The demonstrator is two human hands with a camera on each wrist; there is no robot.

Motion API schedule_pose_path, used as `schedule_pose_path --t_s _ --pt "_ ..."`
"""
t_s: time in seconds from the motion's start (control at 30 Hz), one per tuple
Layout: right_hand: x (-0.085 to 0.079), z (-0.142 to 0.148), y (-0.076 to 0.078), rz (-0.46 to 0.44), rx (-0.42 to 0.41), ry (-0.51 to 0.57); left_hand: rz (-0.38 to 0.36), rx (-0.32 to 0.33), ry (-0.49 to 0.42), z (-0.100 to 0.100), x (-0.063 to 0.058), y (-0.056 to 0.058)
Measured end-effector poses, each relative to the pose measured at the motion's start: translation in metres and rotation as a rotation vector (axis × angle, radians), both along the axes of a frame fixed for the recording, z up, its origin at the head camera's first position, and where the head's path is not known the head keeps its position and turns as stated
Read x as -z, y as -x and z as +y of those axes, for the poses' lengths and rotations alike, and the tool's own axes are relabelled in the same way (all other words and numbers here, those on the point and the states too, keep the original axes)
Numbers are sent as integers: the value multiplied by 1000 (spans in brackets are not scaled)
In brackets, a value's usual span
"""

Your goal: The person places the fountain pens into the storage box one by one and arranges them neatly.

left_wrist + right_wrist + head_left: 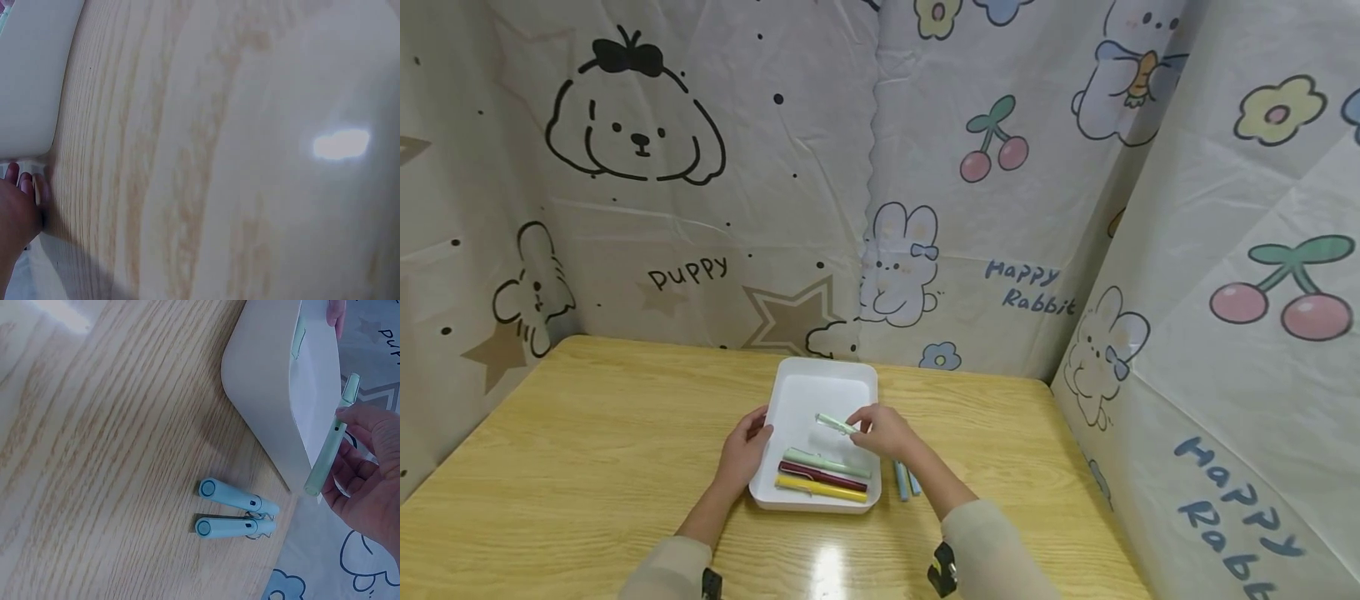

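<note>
Over the white tray, my right hand pinches a pale green pen between thumb and fingers. The right wrist view shows this pen tilted above the tray's rim, its clip end up. My left hand grips the tray's left side, with the thumb over the rim. In the left wrist view the left hand appears at the lower left, by the tray's corner. Inside the tray's near part lie another light green pen, a dark red pen and a yellow pen, roughly parallel.
Two light blue pens, one on the left and one on the right, lie side by side on the wooden table, right of the tray. A printed cloth hangs behind the table and along its sides.
</note>
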State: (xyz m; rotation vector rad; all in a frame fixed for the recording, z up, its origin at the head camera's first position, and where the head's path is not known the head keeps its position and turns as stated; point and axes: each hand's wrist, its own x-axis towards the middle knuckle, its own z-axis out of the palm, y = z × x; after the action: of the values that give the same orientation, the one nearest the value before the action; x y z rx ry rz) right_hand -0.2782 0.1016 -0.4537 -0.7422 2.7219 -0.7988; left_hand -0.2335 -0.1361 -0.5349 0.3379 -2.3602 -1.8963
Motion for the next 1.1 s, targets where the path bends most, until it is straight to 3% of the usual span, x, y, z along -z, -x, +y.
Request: schedule_pose_path --t_s 1.1 --pt "6 -21 -5 35 -73 -36 -11 -17 4 1 -1 0"
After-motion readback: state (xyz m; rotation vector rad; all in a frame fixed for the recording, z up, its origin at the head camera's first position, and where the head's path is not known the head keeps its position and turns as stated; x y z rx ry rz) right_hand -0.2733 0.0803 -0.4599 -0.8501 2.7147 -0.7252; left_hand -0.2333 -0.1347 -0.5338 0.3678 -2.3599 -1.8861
